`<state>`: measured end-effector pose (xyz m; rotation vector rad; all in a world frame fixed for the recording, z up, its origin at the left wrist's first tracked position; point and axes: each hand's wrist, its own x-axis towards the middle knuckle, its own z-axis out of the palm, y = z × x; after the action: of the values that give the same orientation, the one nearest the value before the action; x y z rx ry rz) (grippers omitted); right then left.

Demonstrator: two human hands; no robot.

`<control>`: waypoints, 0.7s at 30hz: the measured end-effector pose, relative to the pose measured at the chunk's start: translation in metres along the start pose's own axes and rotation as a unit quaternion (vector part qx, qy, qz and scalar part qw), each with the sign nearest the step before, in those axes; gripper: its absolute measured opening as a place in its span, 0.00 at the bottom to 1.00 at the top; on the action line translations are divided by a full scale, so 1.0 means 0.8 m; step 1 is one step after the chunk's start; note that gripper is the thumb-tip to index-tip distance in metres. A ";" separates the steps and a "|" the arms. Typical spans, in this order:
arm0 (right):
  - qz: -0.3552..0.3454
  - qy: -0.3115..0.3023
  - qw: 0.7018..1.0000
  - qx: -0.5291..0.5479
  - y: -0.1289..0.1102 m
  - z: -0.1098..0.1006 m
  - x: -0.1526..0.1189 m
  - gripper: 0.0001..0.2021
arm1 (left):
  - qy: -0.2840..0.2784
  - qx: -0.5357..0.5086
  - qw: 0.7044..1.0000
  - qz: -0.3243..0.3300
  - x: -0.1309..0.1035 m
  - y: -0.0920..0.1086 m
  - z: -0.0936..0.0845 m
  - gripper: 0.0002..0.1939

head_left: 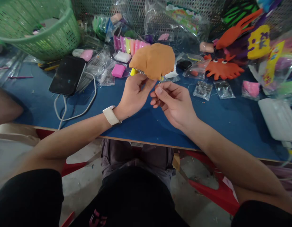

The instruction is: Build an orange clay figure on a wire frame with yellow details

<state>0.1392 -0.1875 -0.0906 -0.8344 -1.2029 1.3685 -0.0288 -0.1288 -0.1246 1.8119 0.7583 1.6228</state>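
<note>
An orange-brown clay piece (pixel 153 60), broad and rounded with a notch in its lower left edge, is held up over the blue table. My left hand (pixel 136 91), with a pale band on the wrist, grips its lower edge, the thumb on the near side. Just below the clay's lower right edge, my right hand (pixel 174 101) pinches a thin, shiny wire-like strand (pixel 159 84) between thumb and forefinger. Some yellow material (pixel 134 72) shows under the clay's left edge. The fingers behind the clay are hidden.
A green basket (pixel 48 34) stands at the back left, near a black phone (pixel 67 75) with a white cable. Pink clay (pixel 118 71), small bags (pixel 202 90) and an orange crab figure (pixel 223 67) lie beyond my hands. A white device (pixel 278 119) is at right; someone's arm (pixel 6 105) at left.
</note>
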 end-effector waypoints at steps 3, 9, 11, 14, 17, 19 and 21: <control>-0.025 0.021 0.999 -0.011 0.003 0.001 -0.002 0.27 | -0.004 0.018 1.000 -0.001 0.002 -0.004 -0.003 0.30; -0.103 0.073 0.985 -0.116 -0.004 0.004 -0.014 0.22 | 0.000 0.029 0.999 0.021 0.004 -0.001 -0.002 0.26; -0.129 0.081 0.977 -0.151 -0.008 0.004 -0.018 0.21 | 0.003 0.030 0.999 0.033 0.003 -0.001 -0.001 0.26; -0.171 0.096 0.959 -0.205 -0.011 0.001 -0.021 0.18 | 0.004 0.033 0.998 0.045 0.001 -0.006 0.000 0.25; -0.210 0.111 0.938 -0.252 -0.014 -0.003 -0.020 0.16 | 0.000 0.024 0.998 0.050 0.001 -0.013 0.001 0.25; -0.208 0.106 0.938 -0.256 -0.016 -0.004 -0.018 0.15 | 0.002 0.015 0.999 0.051 0.001 -0.016 0.001 0.26; -0.175 0.083 0.954 -0.228 -0.019 -0.004 -0.016 0.17 | 0.009 0.010 0.999 0.053 0.002 -0.018 0.000 0.26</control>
<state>0.1485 -0.2011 -0.0787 -0.9757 -1.4751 0.7265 -0.0289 -0.1181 -0.1341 1.8816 0.6994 1.7065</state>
